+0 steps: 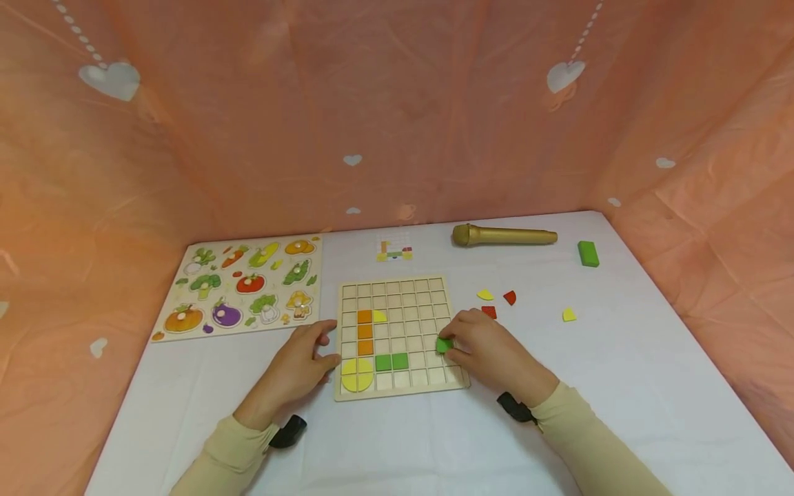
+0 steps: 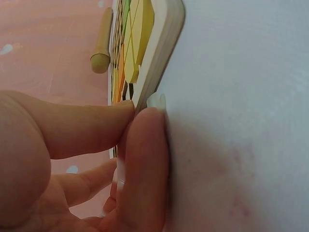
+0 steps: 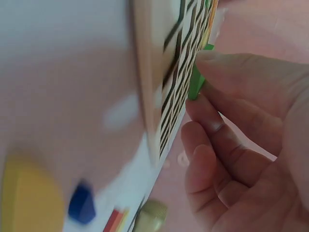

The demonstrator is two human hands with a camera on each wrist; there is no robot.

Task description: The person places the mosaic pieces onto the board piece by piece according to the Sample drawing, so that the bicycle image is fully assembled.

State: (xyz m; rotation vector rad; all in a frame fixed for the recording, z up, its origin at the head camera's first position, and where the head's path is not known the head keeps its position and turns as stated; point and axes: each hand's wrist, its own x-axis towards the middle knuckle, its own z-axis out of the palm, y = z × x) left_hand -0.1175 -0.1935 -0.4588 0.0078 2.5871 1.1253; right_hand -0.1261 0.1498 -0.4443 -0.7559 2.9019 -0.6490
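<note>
A wooden grid board lies on the white table in the head view. My left hand is at its left edge, thumb and forefinger spread and touching the rim; in the left wrist view the thumb meets that edge. My right hand pinches a green square tile between thumb and fingers over the board's right-hand columns. Whether the tile touches the board I cannot tell. On the grid lie a yellow circle of quarter pieces, orange squares, two green squares and a yellow quarter.
Loose red and yellow pieces lie right of the board; a blue piece shows in the right wrist view. Farther back are a pattern card, a gold microphone and a green block. A vegetable puzzle lies left.
</note>
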